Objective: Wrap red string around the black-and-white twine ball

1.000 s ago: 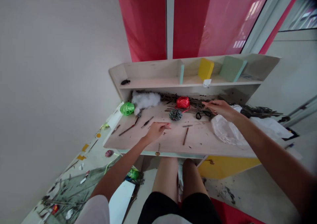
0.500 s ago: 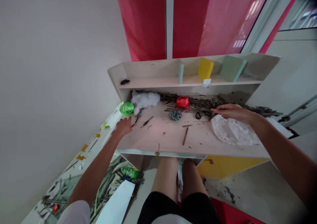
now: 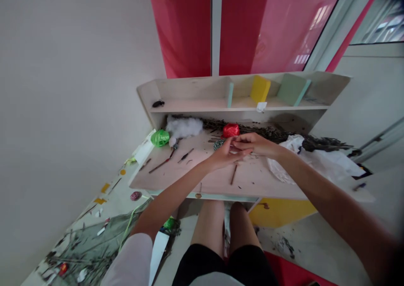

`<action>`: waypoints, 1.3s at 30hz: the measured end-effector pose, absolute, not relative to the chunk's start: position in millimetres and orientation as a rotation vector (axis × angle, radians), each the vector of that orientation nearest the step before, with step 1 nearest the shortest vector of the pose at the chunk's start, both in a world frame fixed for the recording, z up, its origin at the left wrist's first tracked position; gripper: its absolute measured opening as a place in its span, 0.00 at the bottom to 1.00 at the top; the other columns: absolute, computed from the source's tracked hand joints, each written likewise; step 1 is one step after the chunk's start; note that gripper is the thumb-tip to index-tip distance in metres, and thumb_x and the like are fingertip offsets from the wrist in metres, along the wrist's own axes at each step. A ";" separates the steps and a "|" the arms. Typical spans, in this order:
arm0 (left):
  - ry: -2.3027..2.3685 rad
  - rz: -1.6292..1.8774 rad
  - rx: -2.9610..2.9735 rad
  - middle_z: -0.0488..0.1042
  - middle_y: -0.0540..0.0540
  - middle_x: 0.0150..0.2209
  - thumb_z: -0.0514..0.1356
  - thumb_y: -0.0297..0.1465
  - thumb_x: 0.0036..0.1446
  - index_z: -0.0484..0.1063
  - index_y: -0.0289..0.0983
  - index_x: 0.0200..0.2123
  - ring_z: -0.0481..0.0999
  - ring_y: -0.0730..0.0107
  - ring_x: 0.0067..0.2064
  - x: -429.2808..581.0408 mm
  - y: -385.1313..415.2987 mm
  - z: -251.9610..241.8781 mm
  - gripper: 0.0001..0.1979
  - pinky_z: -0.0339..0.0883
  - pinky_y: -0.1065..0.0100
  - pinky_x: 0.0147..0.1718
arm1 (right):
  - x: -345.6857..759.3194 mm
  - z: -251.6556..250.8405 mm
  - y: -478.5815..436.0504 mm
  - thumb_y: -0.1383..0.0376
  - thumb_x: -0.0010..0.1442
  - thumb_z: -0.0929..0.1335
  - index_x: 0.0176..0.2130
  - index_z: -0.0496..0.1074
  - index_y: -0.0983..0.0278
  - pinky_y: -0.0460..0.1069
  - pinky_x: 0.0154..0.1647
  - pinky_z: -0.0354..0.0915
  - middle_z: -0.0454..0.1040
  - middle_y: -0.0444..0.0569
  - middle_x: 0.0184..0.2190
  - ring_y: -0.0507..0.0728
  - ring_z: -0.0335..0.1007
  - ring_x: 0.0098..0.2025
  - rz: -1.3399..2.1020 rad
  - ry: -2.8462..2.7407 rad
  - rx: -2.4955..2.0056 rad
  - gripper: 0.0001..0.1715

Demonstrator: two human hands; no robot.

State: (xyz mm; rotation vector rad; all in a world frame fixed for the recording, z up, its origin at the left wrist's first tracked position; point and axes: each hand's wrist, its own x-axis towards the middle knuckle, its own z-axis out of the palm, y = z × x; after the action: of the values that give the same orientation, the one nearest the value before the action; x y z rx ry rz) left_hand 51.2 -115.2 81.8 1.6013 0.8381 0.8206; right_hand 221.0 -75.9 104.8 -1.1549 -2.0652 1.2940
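Observation:
Both my hands meet over the middle of the pale wooden desk (image 3: 176,180). My left hand (image 3: 224,156) reaches in from the left, fingers stretched and thumb apart, touching my right hand (image 3: 254,144). The right hand's fingers are pressed together and point left; what they pinch is too small to make out. Just behind the hands lies a red ribbon ball (image 3: 231,130). A dark green twine ball (image 3: 218,143) is half hidden by my left fingers. A short brown stick (image 3: 234,174) lies on the desk in front of the hands.
A green ribbon ball (image 3: 160,137) and white stuffing (image 3: 185,126) sit at the back left, with thin tools (image 3: 164,164) nearby. A row of dark twigs (image 3: 277,133) runs under the shelf (image 3: 202,105). A white plastic bag (image 3: 318,159) lies right. Cut stems litter the floor (image 3: 85,244).
My left hand swung from the desk's left edge near the green ball back to the middle. My right hand moved left from the twigs and bag to meet it.

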 end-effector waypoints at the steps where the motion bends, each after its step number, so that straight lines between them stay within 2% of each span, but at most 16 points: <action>1: 0.856 0.765 1.566 0.76 0.38 0.41 0.60 0.46 0.53 0.49 0.36 0.62 0.77 0.70 0.32 53.4 -116.1 81.7 0.39 0.69 0.69 0.29 | 220.0 104.9 -76.4 0.40 0.44 0.68 0.31 0.71 0.66 0.45 0.21 0.50 0.63 0.42 0.20 0.47 0.53 0.21 1.281 -2.053 -1.170 0.32; 3: 0.972 0.754 1.550 0.74 0.50 0.24 0.57 0.47 0.55 0.53 0.33 0.60 0.66 0.78 0.17 49.8 -116.6 82.7 0.35 0.59 0.75 0.17 | 223.4 104.8 -76.8 0.40 0.44 0.69 0.30 0.71 0.66 0.45 0.21 0.49 0.62 0.41 0.19 0.47 0.52 0.20 1.235 -2.021 -1.235 0.31; 4: 1.024 0.763 1.561 0.69 0.54 0.18 0.56 0.46 0.57 0.57 0.33 0.58 0.60 0.80 0.13 45.3 -116.0 83.5 0.32 0.54 0.76 0.15 | 227.0 104.5 -76.6 0.40 0.44 0.69 0.31 0.72 0.66 0.45 0.20 0.48 0.61 0.40 0.18 0.47 0.52 0.20 1.212 -2.009 -1.274 0.31; 6: 1.090 0.752 1.590 0.61 0.58 0.12 0.53 0.46 0.58 0.69 0.32 0.48 0.55 0.82 0.11 33.7 -113.5 85.2 0.25 0.48 0.77 0.13 | 235.9 102.8 -75.1 0.40 0.44 0.69 0.33 0.73 0.66 0.45 0.20 0.48 0.60 0.40 0.17 0.47 0.51 0.20 1.196 -2.004 -1.321 0.32; 9: 1.150 0.763 1.598 0.56 0.58 0.11 0.52 0.47 0.59 0.73 0.33 0.36 0.53 0.83 0.12 16.0 -108.1 86.3 0.22 0.45 0.77 0.13 | 248.4 97.8 -70.5 0.40 0.45 0.68 0.35 0.75 0.66 0.45 0.21 0.48 0.59 0.41 0.18 0.47 0.50 0.20 1.224 -2.028 -1.322 0.34; 13: 1.208 0.881 1.536 0.54 0.59 0.10 0.51 0.47 0.60 0.70 0.36 0.34 0.51 0.83 0.11 -3.8 -100.4 84.4 0.20 0.42 0.76 0.12 | 259.4 89.9 -63.5 0.39 0.46 0.68 0.36 0.75 0.66 0.45 0.21 0.46 0.57 0.40 0.17 0.47 0.47 0.21 1.314 -2.009 -1.349 0.34; 18: 1.278 0.968 1.503 0.52 0.59 0.10 0.52 0.47 0.59 0.69 0.36 0.30 0.51 0.82 0.11 -21.8 -90.0 79.2 0.20 0.41 0.75 0.13 | 268.2 83.6 -60.0 0.39 0.45 0.69 0.32 0.74 0.66 0.46 0.22 0.47 0.53 0.39 0.16 0.48 0.47 0.21 1.370 -1.985 -1.336 0.34; 28: 1.365 0.911 1.417 0.53 0.59 0.11 0.55 0.41 0.59 0.71 0.34 0.40 0.51 0.84 0.11 -48.0 -80.7 67.8 0.17 0.39 0.75 0.13 | 283.5 77.2 -59.5 0.40 0.46 0.69 0.32 0.72 0.66 0.47 0.26 0.50 0.52 0.37 0.17 0.47 0.46 0.21 1.424 -1.982 -1.302 0.32; 33: 1.437 0.873 1.360 0.53 0.59 0.13 0.55 0.37 0.59 0.71 0.33 0.41 0.53 0.83 0.12 -60.6 -75.4 55.4 0.14 0.41 0.76 0.12 | 281.9 77.3 -60.1 0.40 0.47 0.68 0.31 0.72 0.67 0.47 0.26 0.50 0.55 0.38 0.17 0.48 0.49 0.22 1.418 -1.996 -1.285 0.32; 35: 1.501 0.859 1.400 0.55 0.58 0.13 0.54 0.37 0.60 0.71 0.33 0.42 0.55 0.82 0.12 -64.6 -73.9 50.1 0.15 0.46 0.76 0.13 | 279.6 76.9 -60.1 0.40 0.46 0.69 0.31 0.72 0.67 0.47 0.26 0.50 0.55 0.39 0.17 0.48 0.50 0.22 1.412 -2.003 -1.288 0.32; 37: 1.603 0.861 1.476 0.62 0.55 0.16 0.53 0.38 0.61 0.70 0.33 0.43 0.64 0.78 0.17 -67.0 -73.4 47.1 0.16 0.55 0.75 0.17 | 276.7 75.9 -59.9 0.40 0.46 0.68 0.31 0.72 0.66 0.47 0.26 0.51 0.55 0.39 0.17 0.49 0.50 0.22 1.412 -2.002 -1.294 0.32; 39: 1.722 0.917 1.616 0.74 0.47 0.26 0.53 0.38 0.60 0.70 0.34 0.45 0.74 0.71 0.29 -65.6 -75.0 48.0 0.16 0.66 0.71 0.28 | 272.7 75.2 -60.3 0.40 0.46 0.68 0.30 0.72 0.66 0.47 0.25 0.51 0.55 0.39 0.16 0.49 0.50 0.22 1.429 -1.997 -1.287 0.31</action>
State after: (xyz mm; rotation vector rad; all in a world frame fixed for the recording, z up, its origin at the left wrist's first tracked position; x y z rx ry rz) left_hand -65.6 -75.0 48.0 1.6159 1.7219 0.9169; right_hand 272.7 -60.3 75.2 -1.2866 -1.9975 1.4285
